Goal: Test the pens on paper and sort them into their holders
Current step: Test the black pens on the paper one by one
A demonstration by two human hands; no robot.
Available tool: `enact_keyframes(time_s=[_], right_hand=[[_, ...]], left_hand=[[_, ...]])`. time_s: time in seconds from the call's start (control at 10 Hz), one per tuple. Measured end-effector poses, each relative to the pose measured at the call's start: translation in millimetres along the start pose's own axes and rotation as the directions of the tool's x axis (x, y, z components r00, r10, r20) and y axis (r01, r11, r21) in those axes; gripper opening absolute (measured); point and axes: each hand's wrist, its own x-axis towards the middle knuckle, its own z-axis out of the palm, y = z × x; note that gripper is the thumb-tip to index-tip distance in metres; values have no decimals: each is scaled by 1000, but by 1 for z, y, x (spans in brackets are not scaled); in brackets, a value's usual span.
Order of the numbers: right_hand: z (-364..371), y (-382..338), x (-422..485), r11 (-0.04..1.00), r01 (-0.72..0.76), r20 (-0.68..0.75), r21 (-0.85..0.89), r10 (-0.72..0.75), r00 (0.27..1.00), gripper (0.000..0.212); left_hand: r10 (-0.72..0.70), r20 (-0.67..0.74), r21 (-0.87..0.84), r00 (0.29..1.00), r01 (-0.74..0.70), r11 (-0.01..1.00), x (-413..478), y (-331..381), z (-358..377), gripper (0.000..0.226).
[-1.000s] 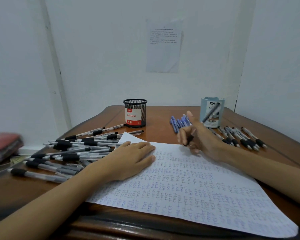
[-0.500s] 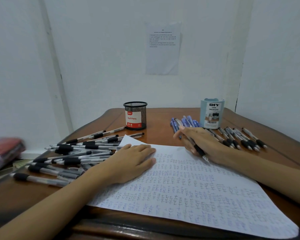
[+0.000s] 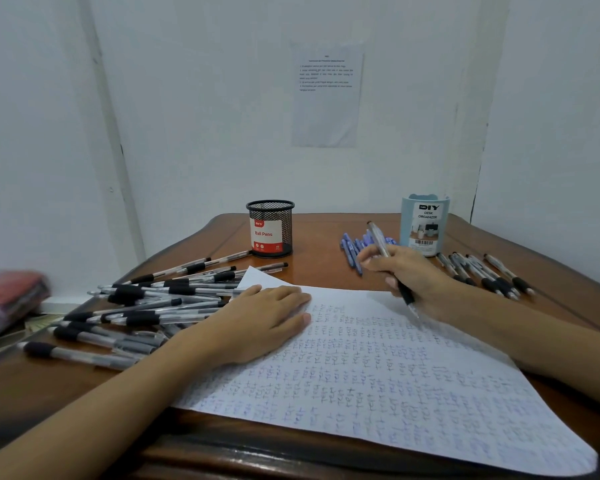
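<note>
A large white sheet of paper (image 3: 378,368), covered in small pen marks, lies on the wooden table (image 3: 323,268). My left hand (image 3: 257,323) rests flat on its upper left part. My right hand (image 3: 409,275) grips a clear pen with a black grip (image 3: 380,240) in a writing hold, tip down on the paper's top edge. A pile of black-grip pens (image 3: 136,306) lies to the left. Several blue pens (image 3: 352,247) lie behind my right hand. More black-grip pens (image 3: 485,271) lie at the right. A black mesh holder (image 3: 271,228) and a light blue holder (image 3: 425,223) stand at the back.
White walls close the table in at the back and right, with a printed sheet (image 3: 326,98) taped up. A blurred pink and red bundle (image 3: 7,299) sits off the table's left edge.
My right hand turned the pen from pointing up and back into a writing hold and lowered its tip onto the paper. My left hand stayed flat on the sheet.
</note>
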Motion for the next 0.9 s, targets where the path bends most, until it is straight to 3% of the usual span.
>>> enact_keyframes(time_s=[0.1,0.2,0.3,0.5,0.6,0.7,0.9], right_hand=[[-4,-13,-4,995,-5,-15,103,6,1000,12],[-5,-25,-7,939,-142,142,314,102,985,23],[-7,-25,-7,924,-175,223,340,102,969,26],[-6,-23,-11,989,-103,226,110,76,971,14],[-6,-22,-11,997,-27,150,-73,38,988,24],[-6,-22,-10,993,-4,136,-114,19,991,18],[-4,-22,-13,996,10,158,-94,5,987,32]], left_hand=[[7,-5,1,1000,-7,1000,1,-1,1,53],[2,-3,3,1000,-2,1000,1,-1,2,53],[8,-6,1,1000,-8,1000,1,-1,2,53],[9,-8,4,1000,-9,1000,0,0,1,52],[8,-6,8,1000,-8,1000,0,-1,1,52],[7,-5,6,1000,-7,1000,0,0,1,52],[-1,0,6,1000,1,1000,-2,1,-1,52]])
